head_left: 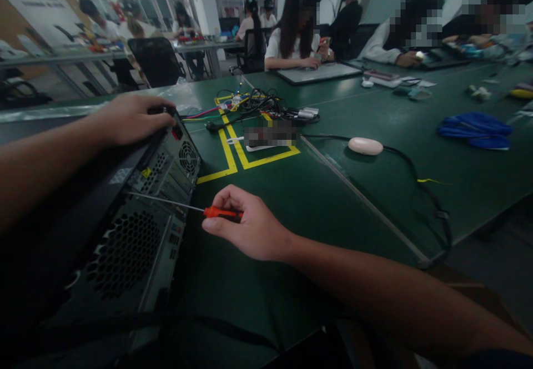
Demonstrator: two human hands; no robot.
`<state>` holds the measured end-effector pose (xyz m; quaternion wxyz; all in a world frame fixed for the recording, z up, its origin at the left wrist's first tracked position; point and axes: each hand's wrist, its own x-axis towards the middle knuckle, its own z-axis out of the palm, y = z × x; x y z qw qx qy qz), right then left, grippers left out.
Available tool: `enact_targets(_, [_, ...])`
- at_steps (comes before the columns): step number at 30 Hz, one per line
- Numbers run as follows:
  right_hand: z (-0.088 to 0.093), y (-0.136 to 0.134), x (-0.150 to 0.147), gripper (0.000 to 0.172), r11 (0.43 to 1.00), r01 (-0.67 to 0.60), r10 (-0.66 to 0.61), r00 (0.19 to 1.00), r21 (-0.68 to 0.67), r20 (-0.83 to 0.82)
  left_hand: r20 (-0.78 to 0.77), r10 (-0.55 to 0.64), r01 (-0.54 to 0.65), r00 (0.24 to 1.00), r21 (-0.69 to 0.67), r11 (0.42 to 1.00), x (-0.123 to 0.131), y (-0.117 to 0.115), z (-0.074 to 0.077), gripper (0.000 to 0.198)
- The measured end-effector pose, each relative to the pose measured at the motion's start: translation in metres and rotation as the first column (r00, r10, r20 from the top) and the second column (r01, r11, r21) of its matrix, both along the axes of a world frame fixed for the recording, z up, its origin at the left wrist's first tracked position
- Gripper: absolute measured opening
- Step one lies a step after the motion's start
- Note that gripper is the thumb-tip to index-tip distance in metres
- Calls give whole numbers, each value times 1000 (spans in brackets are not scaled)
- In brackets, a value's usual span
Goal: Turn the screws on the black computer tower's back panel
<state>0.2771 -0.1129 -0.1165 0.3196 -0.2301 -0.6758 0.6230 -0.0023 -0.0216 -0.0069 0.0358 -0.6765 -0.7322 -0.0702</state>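
A black desktop computer case (83, 169) fills the left side, its metal back panel turned toward the right. My left hand (133, 115) grips the case's upper far corner, with the fingers partly hidden over the edge. In my right hand (250, 225) is a screwdriver (222, 212) with an orange and black handle, pinched between thumb and fingers. Its long thin shaft points left to the rear edge of the case, above the honeycomb vent (125, 252). The tip reaches that edge, but any screw there is too small to make out.
Beyond the case lie tangled cables (258, 102) and yellow tape lines (266, 161) on the green table (333, 213). A pale oval device (365, 146) on a black cord and a blue folded cloth (474, 129) lie to the right. Several people work at tables behind.
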Motion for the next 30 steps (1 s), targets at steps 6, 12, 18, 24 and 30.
enact_targets(6, [-4,1,-2,27,1000,8,-8,1000,-18,0,0,-7,7,1000,3,1000,-3,2,-1,77])
enact_targets(12, [1,0,-1,28,1000,-11,11,998,-6,68,-5,-12,12,1000,3,1000,-2,1,0,77])
enact_targets(18, [0,-1,-1,23,1000,-5,5,1000,-21,15,-5,-16,16,1000,12,1000,-1,0,-1,78])
enact_targets(24, [-3,2,0,29,999,-24,24,1000,28,8,-9,-26,26,1000,17,1000,-5,2,-2,77])
enact_targets(30, [-1,1,0,28,999,-22,22,1000,33,6,-5,-27,27,1000,-1,1000,-3,1,0,75])
